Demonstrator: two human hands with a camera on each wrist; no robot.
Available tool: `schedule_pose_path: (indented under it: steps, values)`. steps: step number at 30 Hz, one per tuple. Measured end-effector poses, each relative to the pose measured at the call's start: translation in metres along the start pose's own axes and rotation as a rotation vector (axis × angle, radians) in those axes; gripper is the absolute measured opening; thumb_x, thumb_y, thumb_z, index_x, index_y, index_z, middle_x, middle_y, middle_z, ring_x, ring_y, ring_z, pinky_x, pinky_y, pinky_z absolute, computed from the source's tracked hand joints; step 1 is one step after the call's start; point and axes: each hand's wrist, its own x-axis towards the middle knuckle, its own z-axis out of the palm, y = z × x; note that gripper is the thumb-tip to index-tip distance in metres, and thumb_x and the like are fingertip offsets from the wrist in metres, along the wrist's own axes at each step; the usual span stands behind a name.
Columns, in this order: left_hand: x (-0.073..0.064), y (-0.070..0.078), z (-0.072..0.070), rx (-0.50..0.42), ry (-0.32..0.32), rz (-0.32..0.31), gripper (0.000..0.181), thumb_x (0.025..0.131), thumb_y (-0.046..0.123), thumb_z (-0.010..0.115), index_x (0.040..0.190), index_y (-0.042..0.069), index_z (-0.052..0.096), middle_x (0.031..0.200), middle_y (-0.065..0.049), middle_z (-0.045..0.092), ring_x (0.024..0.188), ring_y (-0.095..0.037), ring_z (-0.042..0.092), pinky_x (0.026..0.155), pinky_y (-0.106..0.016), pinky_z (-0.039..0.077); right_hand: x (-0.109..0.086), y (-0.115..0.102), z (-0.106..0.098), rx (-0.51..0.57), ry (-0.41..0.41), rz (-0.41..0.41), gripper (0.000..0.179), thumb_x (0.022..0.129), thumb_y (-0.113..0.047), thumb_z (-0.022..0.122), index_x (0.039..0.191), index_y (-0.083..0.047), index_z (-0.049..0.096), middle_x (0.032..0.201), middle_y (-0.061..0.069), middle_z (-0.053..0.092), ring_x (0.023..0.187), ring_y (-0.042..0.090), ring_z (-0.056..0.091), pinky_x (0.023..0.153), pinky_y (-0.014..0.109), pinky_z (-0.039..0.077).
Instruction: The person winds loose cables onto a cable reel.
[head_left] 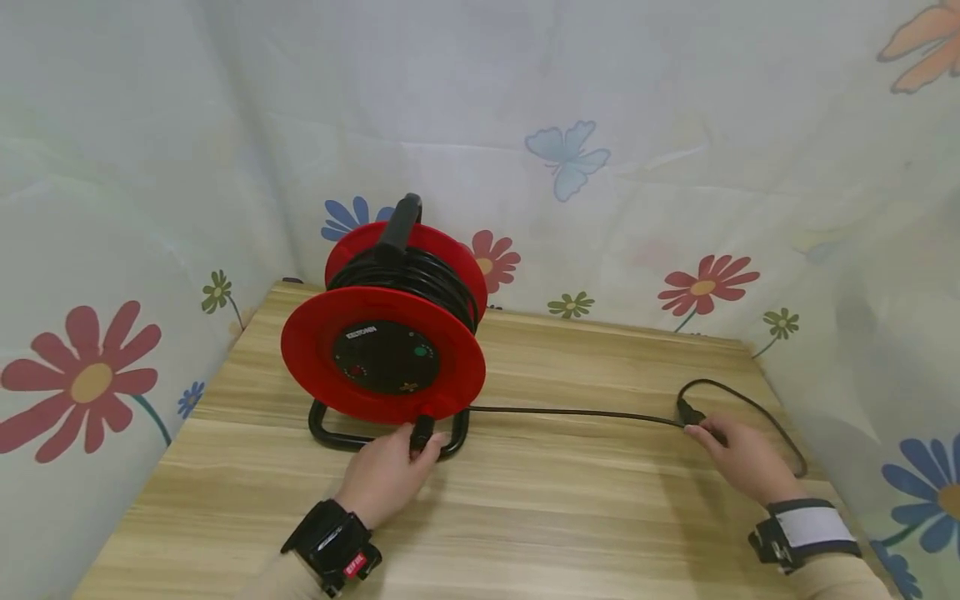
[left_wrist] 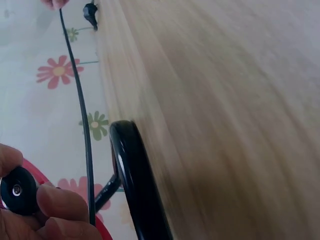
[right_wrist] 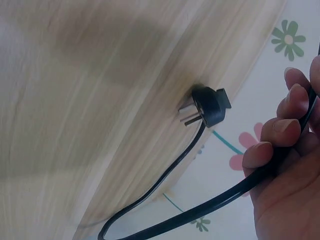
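A red cable reel (head_left: 309, 354) with black cord wound between its two discs stands on the left part of the table. My left hand (head_left: 388, 477) grips the black crank knob (head_left: 422, 433) low on the front disc; the left wrist view shows fingers around this knob (left_wrist: 19, 191). From the reel, a stretch of cord (head_left: 577, 412) runs right to my right hand (head_left: 746, 462). Curled fingers of the right hand (right_wrist: 290, 180) hold the cord (right_wrist: 215, 204) in the right wrist view. Beyond them, a black plug (right_wrist: 212, 107) with metal prongs lies on the table, its cord looping back.
The reel's black tubular stand (head_left: 341, 442) rests on the wood-grain table (head_left: 555, 500), and a black carrying handle (head_left: 400, 229) rises above the reel. Flower-patterned fabric (head_left: 465, 100) hangs close behind the table and along both sides.
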Motion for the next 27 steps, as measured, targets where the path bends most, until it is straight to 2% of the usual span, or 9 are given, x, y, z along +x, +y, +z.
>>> schedule_pose_path:
  steps: [5,11,17,27]
  values:
    - [-0.001,-0.006,-0.003,-0.002,0.011,-0.003,0.039,0.091,0.051,0.053,0.067,0.02,0.051,0.053,0.004,0.051,0.053,-0.014,0.046,0.047,-0.03,0.034,0.003,-0.002,0.007,-0.003,-0.004,-0.004,0.041,0.097,-0.041,0.049,0.096,-0.004,0.064,0.076,0.008,0.064,0.06,0.015,0.049,0.054,0.035,0.041]
    - [0.0,-0.012,-0.006,-0.014,0.03,-0.008,0.036,0.089,0.047,0.057,0.067,0.019,0.051,0.054,0.004,0.051,0.053,-0.015,0.047,0.048,-0.031,0.036,0.005,-0.005,0.015,0.02,-0.01,-0.008,0.042,0.097,-0.041,0.05,0.092,-0.002,0.065,0.07,0.004,0.058,0.057,0.015,0.046,0.053,0.033,0.038]
    - [0.0,-0.022,-0.009,-0.001,0.033,-0.02,0.034,0.088,0.046,0.059,0.067,0.02,0.052,0.057,0.004,0.054,0.054,-0.014,0.048,0.05,-0.031,0.037,0.008,-0.012,0.022,0.038,-0.051,0.013,0.047,0.096,-0.047,0.047,0.095,-0.003,0.065,0.07,0.003,0.054,0.059,0.015,0.045,0.053,0.032,0.037]
    - [-0.004,-0.03,-0.027,-0.017,0.043,-0.049,0.025,0.085,0.039,0.064,0.072,0.019,0.058,0.061,0.004,0.061,0.059,-0.014,0.054,0.052,-0.033,0.041,0.013,-0.022,0.033,0.034,-0.07,0.034,0.049,0.094,-0.05,0.049,0.095,-0.004,0.066,0.071,0.003,0.057,0.06,0.015,0.047,0.053,0.032,0.038]
